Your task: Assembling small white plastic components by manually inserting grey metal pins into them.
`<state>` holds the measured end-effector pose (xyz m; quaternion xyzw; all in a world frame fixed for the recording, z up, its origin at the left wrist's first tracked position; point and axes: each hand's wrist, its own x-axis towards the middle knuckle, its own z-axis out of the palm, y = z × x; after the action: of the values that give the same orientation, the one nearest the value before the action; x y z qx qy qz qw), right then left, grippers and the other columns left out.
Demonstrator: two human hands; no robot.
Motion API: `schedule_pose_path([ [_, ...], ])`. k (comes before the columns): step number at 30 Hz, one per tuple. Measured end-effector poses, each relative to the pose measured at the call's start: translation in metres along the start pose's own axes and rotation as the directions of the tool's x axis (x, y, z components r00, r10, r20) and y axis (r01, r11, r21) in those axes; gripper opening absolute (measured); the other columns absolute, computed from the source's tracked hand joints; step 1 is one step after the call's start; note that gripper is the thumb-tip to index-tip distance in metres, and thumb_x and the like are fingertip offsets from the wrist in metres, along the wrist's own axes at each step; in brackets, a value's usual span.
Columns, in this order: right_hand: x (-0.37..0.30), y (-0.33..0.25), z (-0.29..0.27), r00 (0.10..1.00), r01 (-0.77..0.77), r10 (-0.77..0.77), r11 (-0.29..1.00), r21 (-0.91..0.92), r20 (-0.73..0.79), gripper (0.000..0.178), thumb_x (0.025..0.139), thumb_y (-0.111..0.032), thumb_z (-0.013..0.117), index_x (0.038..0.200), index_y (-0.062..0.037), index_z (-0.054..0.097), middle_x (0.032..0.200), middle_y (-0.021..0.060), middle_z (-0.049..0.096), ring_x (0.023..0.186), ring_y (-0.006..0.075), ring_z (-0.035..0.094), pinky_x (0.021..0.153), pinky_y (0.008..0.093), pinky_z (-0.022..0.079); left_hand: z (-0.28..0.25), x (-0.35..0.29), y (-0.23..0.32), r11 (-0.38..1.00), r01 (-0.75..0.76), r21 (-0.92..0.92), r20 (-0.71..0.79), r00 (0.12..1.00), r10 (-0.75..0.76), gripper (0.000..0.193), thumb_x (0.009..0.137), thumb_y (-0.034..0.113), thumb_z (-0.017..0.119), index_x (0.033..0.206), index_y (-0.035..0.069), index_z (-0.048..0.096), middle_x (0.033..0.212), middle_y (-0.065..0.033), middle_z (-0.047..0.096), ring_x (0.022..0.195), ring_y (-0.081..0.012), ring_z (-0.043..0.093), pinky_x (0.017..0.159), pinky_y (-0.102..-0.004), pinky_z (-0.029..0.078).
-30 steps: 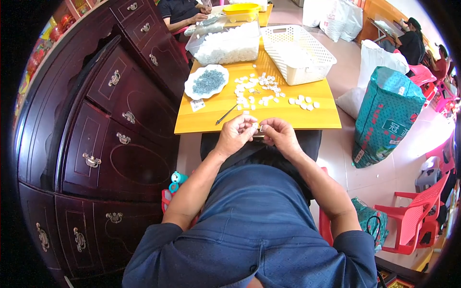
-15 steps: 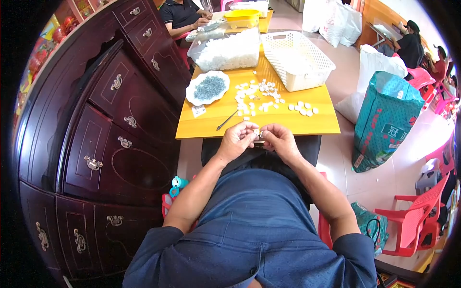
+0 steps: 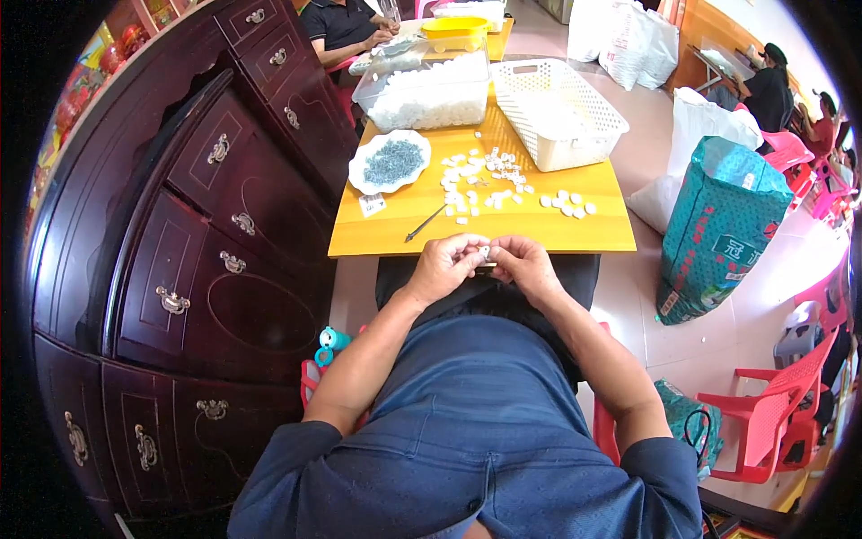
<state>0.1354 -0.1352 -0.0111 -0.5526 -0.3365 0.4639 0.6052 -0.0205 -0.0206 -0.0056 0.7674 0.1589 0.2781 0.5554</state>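
At the near edge of the yellow table [image 3: 359,241], my left hand [image 3: 446,267] and my right hand [image 3: 525,267] meet fingertip to fingertip. Both pinch one small white plastic piece [image 3: 485,252]; its exact kind is too small to make out. Beyond them lie several loose small white pieces [image 3: 473,169], with a group of rounder white pieces [image 3: 566,205] to their right. A dark thin pointed tool [image 3: 425,225] rests just past my left hand. Farther left, a scalloped white dish [image 3: 358,173] holds many tiny grey-blue parts [image 3: 393,163].
A clear bin [image 3: 377,113] heaped with white pieces and a white perforated basket [image 3: 584,154] stand at the table's back. A dark wooden cabinet [image 3: 260,296] lines the left. To the right are a teal sack [image 3: 718,234] and a red chair [image 3: 772,400]. Another person [image 3: 346,31] sits beyond.
The fingers of both hands have shifted very slightly around the small white piece, which shows a little more now. Everything on the table lies as before.
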Motion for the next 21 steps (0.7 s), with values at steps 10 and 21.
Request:
schedule_pose_path([
  [10,0.006,0.012,-0.005,0.993,-0.068,0.057,0.992,0.102,0.107,0.018,0.100,-0.024,0.064,0.100,-0.0065,0.069,0.085,0.0002,0.070,0.073,0.0067,0.062,0.065,0.0205,0.048,0.006,-0.003,0.023,0.927,-0.078,0.366,-0.028,0.995,0.095,0.039,0.081,0.013,0.078,0.116,0.004,0.064,0.080,-0.0094,0.067,0.064,-0.0179,0.066,0.061,-0.0313,0.055],
  [21,0.005,0.021,-0.002,0.961,-0.268,0.214,0.872,0.409,0.173,0.016,0.100,-0.028,0.062,0.105,-0.0134,0.067,0.098,-0.0009,0.070,0.088,0.0103,0.064,0.079,0.0271,0.051,0.013,-0.006,0.021,0.723,-0.265,0.638,-0.034,0.928,0.370,0.028,0.080,0.014,0.077,0.105,0.004,0.070,0.094,-0.0130,0.070,0.082,-0.0305,0.070,0.072,-0.0369,0.056],
])
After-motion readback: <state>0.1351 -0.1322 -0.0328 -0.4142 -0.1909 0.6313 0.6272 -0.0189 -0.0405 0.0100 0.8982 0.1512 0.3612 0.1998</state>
